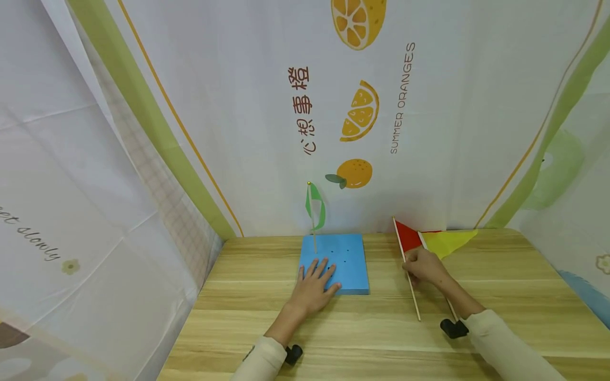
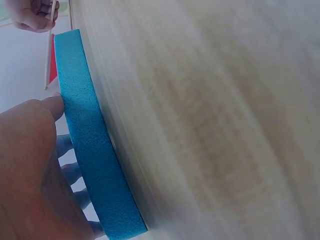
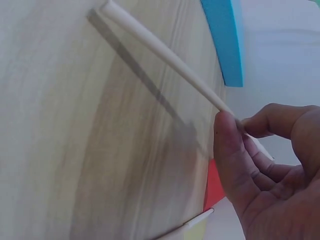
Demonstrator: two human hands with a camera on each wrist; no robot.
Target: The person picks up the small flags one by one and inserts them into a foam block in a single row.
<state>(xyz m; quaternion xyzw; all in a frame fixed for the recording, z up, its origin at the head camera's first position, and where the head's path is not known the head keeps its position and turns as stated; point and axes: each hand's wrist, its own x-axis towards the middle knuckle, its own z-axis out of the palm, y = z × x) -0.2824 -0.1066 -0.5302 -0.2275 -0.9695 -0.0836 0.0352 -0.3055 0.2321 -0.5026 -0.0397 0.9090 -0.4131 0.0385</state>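
My left hand lies with spread, straight fingers on a blue foam block that has several small holes in its top. A green flag on a thin stick stands upright at the block's back left. To the right, my right hand pinches the wooden stick of a red flag between thumb and fingers. In the right wrist view the stick slants from the fingertips, its lower end above its shadow. A yellow flag lies on the table just beyond the right hand, its stick partly under the forearm.
The wooden table carries the block and flags. A white curtain printed with oranges hangs along its back edge, and more cloth hangs at both sides. Black wrist camera mounts sit under the wrists.
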